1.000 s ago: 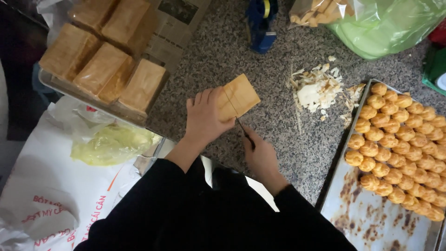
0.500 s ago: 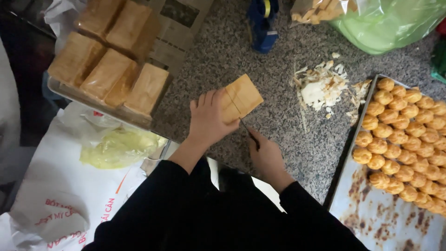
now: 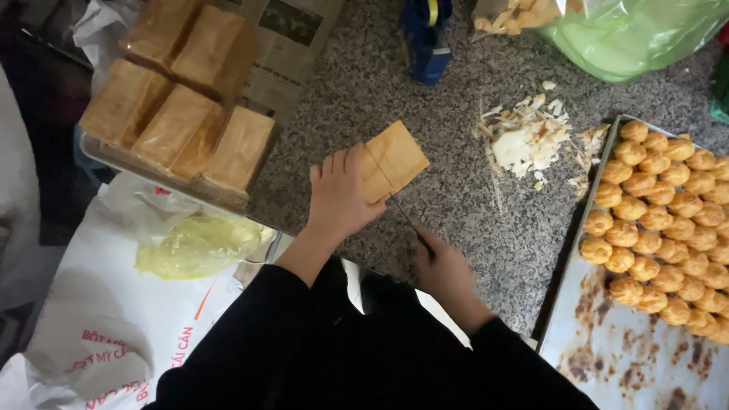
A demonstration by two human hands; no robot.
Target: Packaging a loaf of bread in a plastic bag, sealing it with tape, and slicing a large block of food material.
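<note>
On the speckled tabletop [image 3: 471, 220], left hand [image 3: 342, 197] lies flat on the soft bread loaf [image 3: 395, 159]; right hand [image 3: 448, 273] is closed w/ knife [image 3: 406, 216]. Probably squashes easily; hold sides.

Landmark: the bread loaf [image 3: 395, 159], lying on the stone counter [image 3: 471, 212] near its middle.
Left hand [image 3: 342, 193]: on the loaf's left part, pressing it down.
Knife [image 3: 402, 212]: blade on the loaf, running back to the right hand [image 3: 448, 273], which is nearer the person than the loaf.
Tray of loaves [image 3: 178, 114]: left of the loaf, beyond it.
Plastic bags [image 3: 190, 243]: left of the loaf, nearer the person.
Pile of trimmings [image 3: 528, 140]: just right of the loaf.
Baking tray [image 3: 607, 357] of cream puffs [image 3: 661, 220]: far right of the loaf.
Tape dispenser [image 3: 427, 34]: beyond the loaf.
</note>
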